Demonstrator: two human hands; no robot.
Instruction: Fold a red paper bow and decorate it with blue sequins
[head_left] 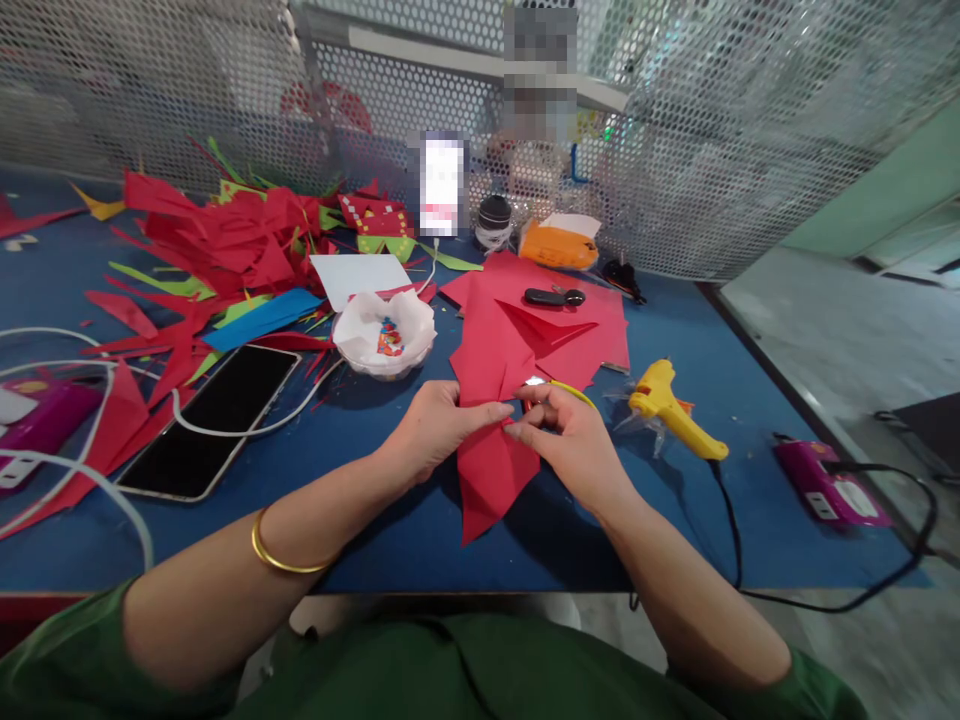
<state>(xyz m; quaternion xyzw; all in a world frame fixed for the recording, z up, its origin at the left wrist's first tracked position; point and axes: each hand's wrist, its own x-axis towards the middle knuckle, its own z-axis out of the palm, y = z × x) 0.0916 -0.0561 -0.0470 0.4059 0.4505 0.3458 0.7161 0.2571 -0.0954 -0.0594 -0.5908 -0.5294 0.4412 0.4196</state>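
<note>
A folded piece of red paper (pixel 491 470) is held near the front of the blue table, its pointed lower end hanging towards me. My left hand (pixel 435 425) is closed on its left edge, thumb laid across the top. From the right, my right hand (pixel 566 440) pinches the same paper with thumb and fingers close to my left thumb. Beside the right fingers shows a curved yellow piece (pixel 574 393) with something shiny; its kind is partly hidden by the hand. More red sheets (pixel 600 345) lie just beyond, with a black key fob (pixel 553 297) on top.
A yellow glue gun (pixel 675 410) lies at right, its cord running to a purple power strip (pixel 829 485). Left are a paper-lined bowl (pixel 352 330), a phone (pixel 214 425), white cables and red scraps (pixel 247 240). A lit phone (pixel 441 185) leans against the perforated metal panel (pixel 675 180).
</note>
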